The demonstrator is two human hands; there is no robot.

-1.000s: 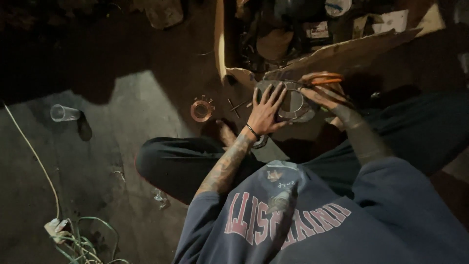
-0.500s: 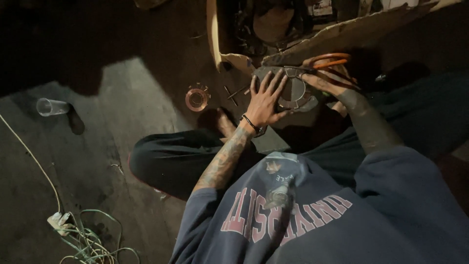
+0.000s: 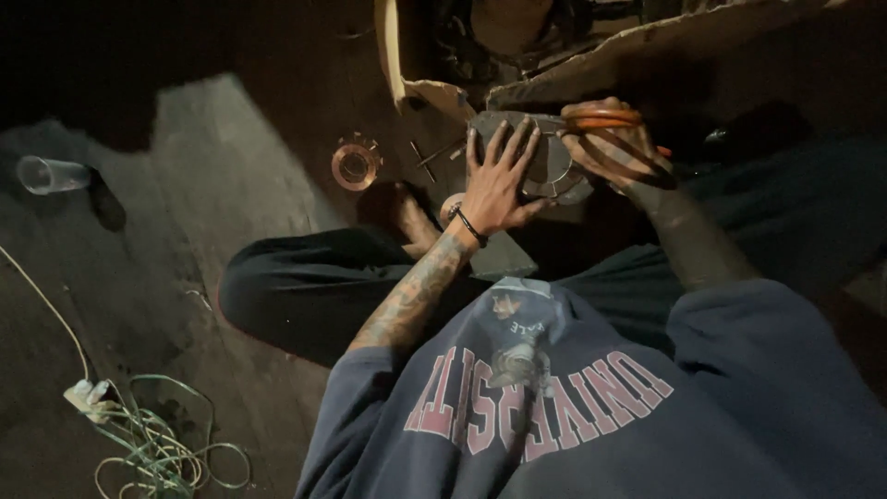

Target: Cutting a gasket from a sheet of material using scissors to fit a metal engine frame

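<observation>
A: What's far left on the floor?
B: 1 clear plastic cup (image 3: 46, 173), then a copper ring (image 3: 356, 166).
A: And the hands?
B: The left hand (image 3: 494, 185) is spread flat on the grey metal plate (image 3: 545, 162); the right hand (image 3: 614, 148) grips orange-handled pliers (image 3: 605, 118) at its edge.

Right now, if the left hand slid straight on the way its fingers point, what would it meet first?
The left hand lies flat on a grey metal plate, fingers pointing up the picture. Past the plate's far edge, the first thing looks to be the torn cardboard, though depth there is dim and unclear.
</observation>
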